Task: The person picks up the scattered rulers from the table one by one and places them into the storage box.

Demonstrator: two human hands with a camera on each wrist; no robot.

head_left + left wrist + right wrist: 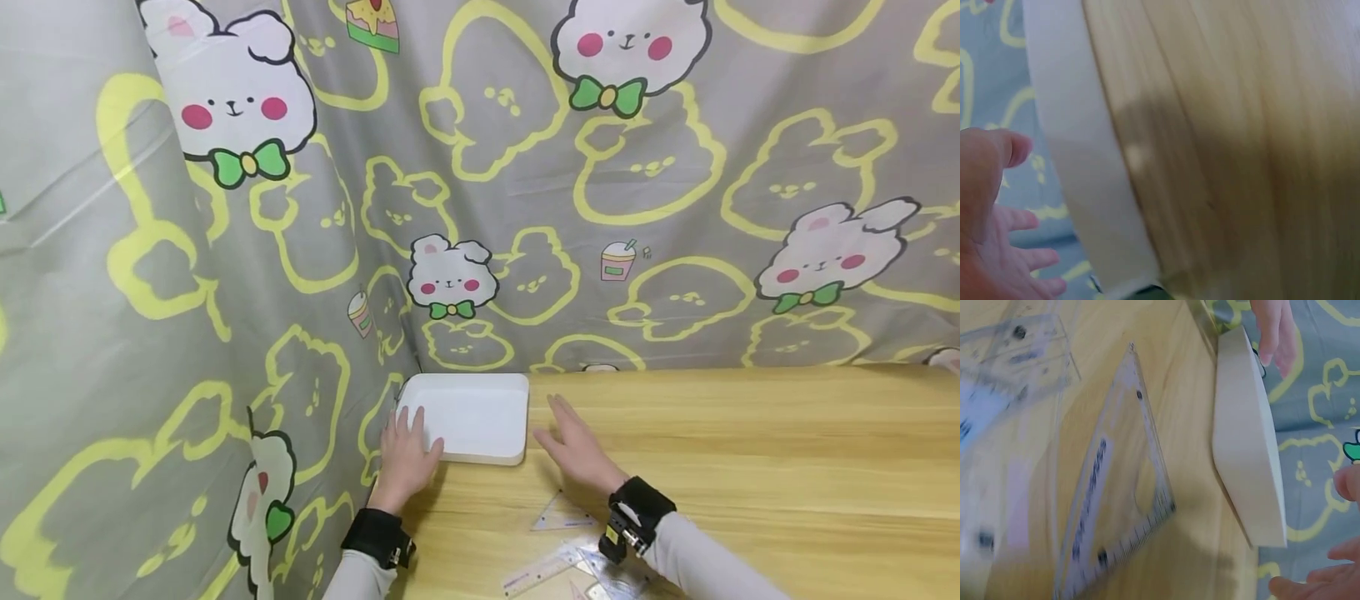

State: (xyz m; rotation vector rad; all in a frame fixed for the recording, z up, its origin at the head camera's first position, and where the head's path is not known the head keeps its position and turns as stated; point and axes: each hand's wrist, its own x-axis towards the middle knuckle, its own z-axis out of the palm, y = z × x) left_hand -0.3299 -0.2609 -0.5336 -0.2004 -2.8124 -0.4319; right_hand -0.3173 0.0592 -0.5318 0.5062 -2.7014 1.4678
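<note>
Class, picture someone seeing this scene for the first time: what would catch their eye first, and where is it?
Probably the grey cloth with yellow outlines and white rabbit faces, hanging behind the wooden table and along its left side. Next comes the white tray at the table's far left, with the left hand at its near left corner and the right hand apart, to its right. Nearer the viewer lies a clear triangular set square.

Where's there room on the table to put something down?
The biggest bare patch is the wooden table right of the right hand, up to the curtain. The white tray's middle looks bare too, but the left hand is over its left side. It's crowded near the right wristband: a triangle, ruler and other see-through pieces.
</note>
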